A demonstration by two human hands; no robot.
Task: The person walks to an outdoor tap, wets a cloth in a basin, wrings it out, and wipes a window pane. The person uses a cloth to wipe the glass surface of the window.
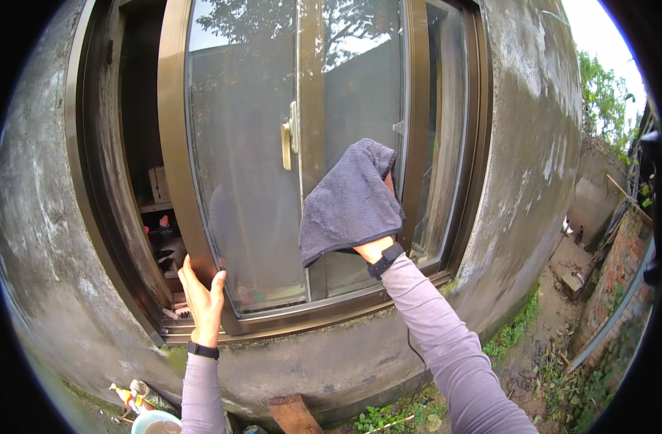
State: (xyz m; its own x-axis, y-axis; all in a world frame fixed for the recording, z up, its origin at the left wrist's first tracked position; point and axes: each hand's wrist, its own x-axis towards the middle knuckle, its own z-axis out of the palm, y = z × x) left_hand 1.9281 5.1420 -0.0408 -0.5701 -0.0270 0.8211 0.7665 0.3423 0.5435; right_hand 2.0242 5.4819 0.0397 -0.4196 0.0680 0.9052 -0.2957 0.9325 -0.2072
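Observation:
A dark grey cloth (358, 200) drapes over my right hand (373, 248) and hides most of it. The cloth lies against the right-hand part of a sliding window, over the glass and close to a brown upright. My left hand (202, 298) grips the lower left edge of the brown sash frame (174, 135), its thumb on the front face. A pale latch handle (286, 146) sits on the middle upright, above and left of the cloth. Trees and sky reflect in the glass pane (244, 179).
A gap at the window's left opens onto a dark interior with a box (159, 184). Below are a pale basin (156, 423) of cloudy liquid, a yellow-and-white spray bottle (127, 397) and a wooden board (294, 413). A stained concrete wall (532, 135) surrounds the window; bricks (616, 260) stand far right.

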